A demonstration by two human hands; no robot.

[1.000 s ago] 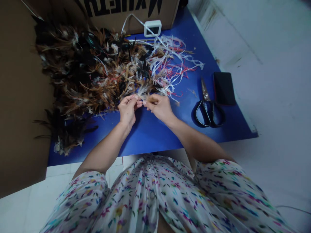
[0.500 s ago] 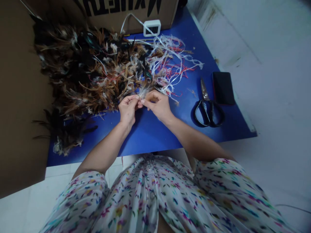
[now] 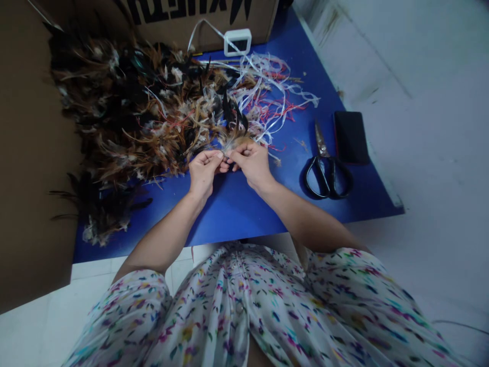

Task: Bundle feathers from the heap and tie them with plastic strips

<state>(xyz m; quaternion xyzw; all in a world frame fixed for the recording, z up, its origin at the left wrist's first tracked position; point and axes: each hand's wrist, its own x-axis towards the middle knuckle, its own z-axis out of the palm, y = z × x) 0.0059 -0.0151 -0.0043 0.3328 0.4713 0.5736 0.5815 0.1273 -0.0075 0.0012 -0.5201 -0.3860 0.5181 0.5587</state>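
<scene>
Side by side at the near edge of the feather pile, my left hand [image 3: 204,171] and my right hand [image 3: 252,162] pinch the base of a small feather bunch [image 3: 231,140]. Its fluffy grey-white ends sit at my fingertips, and dark feathers point away from me. Both thumbs press against the index fingers, so the exact spot gripped is hidden. A wide heap of brown and black feathers [image 3: 126,122] spreads left and behind my hands. White and red plastic strings [image 3: 273,97] lie tangled just beyond my right hand.
Black-handled scissors [image 3: 324,168] and a dark phone-like slab [image 3: 350,137] lie on the blue table [image 3: 237,214] at right. A small white device [image 3: 237,43] stands at the back before a cardboard box [image 3: 206,25]. Another cardboard panel [image 3: 34,153] borders the left; a dark feather bunch [image 3: 103,204] lies near it.
Both hands have shifted slightly right, still pinching together. The feather bunch has turned, with its dark feathers now showing more clearly above the fingers.
</scene>
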